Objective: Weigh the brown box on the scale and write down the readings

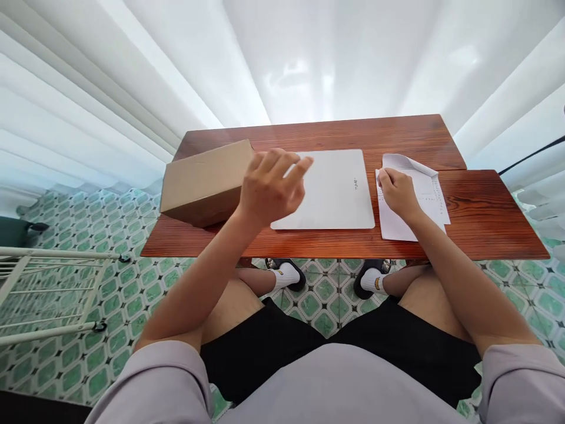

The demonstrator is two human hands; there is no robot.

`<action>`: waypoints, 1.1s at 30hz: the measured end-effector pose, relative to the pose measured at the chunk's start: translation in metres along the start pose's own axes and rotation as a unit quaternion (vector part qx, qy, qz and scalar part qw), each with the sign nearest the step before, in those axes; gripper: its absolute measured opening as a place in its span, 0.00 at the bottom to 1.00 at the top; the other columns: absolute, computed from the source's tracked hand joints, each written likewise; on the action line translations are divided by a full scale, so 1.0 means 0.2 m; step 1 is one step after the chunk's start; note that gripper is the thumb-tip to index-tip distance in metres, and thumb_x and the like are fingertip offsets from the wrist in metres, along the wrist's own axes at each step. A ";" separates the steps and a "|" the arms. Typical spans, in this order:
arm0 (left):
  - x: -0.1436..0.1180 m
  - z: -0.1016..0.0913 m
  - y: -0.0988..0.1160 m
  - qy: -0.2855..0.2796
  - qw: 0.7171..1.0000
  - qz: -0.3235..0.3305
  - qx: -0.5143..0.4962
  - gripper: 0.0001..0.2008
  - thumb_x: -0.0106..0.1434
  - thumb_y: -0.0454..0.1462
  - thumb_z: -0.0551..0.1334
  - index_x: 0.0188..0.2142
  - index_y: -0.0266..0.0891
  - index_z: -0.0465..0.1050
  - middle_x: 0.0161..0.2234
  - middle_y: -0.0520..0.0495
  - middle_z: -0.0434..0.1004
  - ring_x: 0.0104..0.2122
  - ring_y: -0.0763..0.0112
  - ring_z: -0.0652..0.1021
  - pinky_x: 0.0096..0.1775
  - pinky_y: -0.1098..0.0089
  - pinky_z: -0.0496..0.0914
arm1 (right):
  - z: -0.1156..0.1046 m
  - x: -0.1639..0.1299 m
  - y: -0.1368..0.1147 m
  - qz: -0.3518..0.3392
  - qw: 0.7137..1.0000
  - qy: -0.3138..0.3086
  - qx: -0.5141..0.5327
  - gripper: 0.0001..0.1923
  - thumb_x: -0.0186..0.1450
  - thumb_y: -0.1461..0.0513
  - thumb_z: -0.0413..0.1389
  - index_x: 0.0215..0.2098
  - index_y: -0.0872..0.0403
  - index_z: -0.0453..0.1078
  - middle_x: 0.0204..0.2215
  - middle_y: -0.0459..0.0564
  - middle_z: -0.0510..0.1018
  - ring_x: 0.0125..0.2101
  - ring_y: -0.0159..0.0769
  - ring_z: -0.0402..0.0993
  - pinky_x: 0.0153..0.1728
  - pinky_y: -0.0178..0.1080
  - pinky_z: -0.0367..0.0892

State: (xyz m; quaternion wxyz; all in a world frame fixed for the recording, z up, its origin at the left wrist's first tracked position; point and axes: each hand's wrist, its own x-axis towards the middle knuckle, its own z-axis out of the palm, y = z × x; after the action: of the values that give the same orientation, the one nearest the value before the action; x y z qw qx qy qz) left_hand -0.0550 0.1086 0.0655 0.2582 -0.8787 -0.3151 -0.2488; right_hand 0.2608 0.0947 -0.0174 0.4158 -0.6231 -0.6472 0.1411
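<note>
My left hand (274, 184) is raised over the table between a brown cardboard box (207, 172) and a flat white laptop-like panel (329, 188). Its fingers are loosely bent and apart, with nothing visible in them. The panel lies flat with small dark lettering near its right side. On the right, my right hand (398, 189) is closed at the left edge of some white papers (426, 187) bearing handwriting. The top sheet curls up along its far edge. My fist hides part of the sheets and its fingertips.
The reddish-brown wooden table (326, 131) has a stepped right end. White curtains (331, 65) hang behind it. A white wheeled metal rack (53, 294) stands at the left on the green patterned tile floor (128, 318). My legs are under the table's near edge.
</note>
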 end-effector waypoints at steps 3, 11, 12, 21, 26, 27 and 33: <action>-0.09 -0.08 -0.14 0.039 0.996 -0.074 0.023 0.19 0.67 0.35 0.55 0.57 0.44 0.67 0.45 0.43 0.77 0.45 0.53 0.75 0.45 0.53 0.68 | 0.02 0.00 -0.03 -0.008 1.000 -0.006 -0.021 0.21 0.72 0.56 0.46 0.21 0.49 0.53 0.17 0.44 0.60 0.21 0.37 0.56 0.27 0.41 0.51; -0.37 -0.27 -0.44 0.101 0.973 -0.205 0.018 0.21 0.71 0.37 0.51 0.61 0.51 0.64 0.45 0.43 0.75 0.46 0.54 0.73 0.47 0.47 0.68 | 0.14 0.06 -0.23 -0.047 0.996 -0.053 -0.046 0.18 0.70 0.56 0.44 0.22 0.49 0.55 0.17 0.45 0.62 0.21 0.38 0.58 0.28 0.41 0.52; -0.41 -0.27 -0.46 0.114 0.968 -0.222 0.020 0.19 0.71 0.37 0.51 0.60 0.49 0.65 0.44 0.44 0.75 0.46 0.56 0.73 0.47 0.48 0.68 | 0.16 0.07 -0.27 -0.050 0.996 -0.055 -0.043 0.18 0.70 0.56 0.44 0.22 0.49 0.55 0.17 0.45 0.62 0.21 0.38 0.59 0.28 0.41 0.52; -0.69 -0.25 -0.53 0.208 0.890 -0.397 -0.085 0.15 0.68 0.36 0.57 0.53 0.43 0.72 0.50 0.42 0.76 0.52 0.52 0.72 0.56 0.53 0.66 | 0.45 0.17 -0.68 -0.078 0.990 -0.086 0.082 0.18 0.75 0.55 0.43 0.30 0.50 0.66 0.26 0.48 0.72 0.30 0.41 0.70 0.35 0.43 0.63; -0.79 -0.19 -0.55 0.255 0.834 -0.465 -0.154 0.17 0.66 0.37 0.58 0.54 0.44 0.71 0.55 0.43 0.73 0.57 0.54 0.71 0.58 0.56 0.65 | 0.67 0.20 -0.82 -0.081 0.978 -0.076 0.178 0.17 0.76 0.49 0.46 0.44 0.49 0.71 0.43 0.52 0.79 0.45 0.44 0.75 0.47 0.47 0.71; -0.81 -0.18 -0.56 0.262 0.822 -0.476 -0.171 0.18 0.66 0.37 0.58 0.55 0.44 0.71 0.56 0.43 0.73 0.58 0.55 0.71 0.59 0.58 0.65 | 0.71 0.20 -0.84 -0.081 0.976 -0.076 0.188 0.18 0.75 0.47 0.46 0.47 0.49 0.70 0.47 0.53 0.78 0.48 0.45 0.75 0.49 0.48 0.71; -0.93 -0.05 -0.58 0.297 0.737 -0.508 -0.334 0.22 0.68 0.45 0.58 0.59 0.43 0.68 0.60 0.43 0.69 0.62 0.58 0.69 0.64 0.60 0.62 | 0.90 0.19 -0.89 -0.073 0.969 -0.098 0.216 0.30 0.74 0.38 0.43 0.61 0.47 0.65 0.59 0.55 0.73 0.60 0.49 0.68 0.62 0.55 0.64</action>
State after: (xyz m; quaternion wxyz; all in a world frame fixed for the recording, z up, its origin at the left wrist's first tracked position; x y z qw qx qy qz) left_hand -0.2628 0.1004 -0.0053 -0.1356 -0.5001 -0.5186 -0.6801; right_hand 0.0140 0.1567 0.0106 0.4842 -0.4528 -0.6826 0.3074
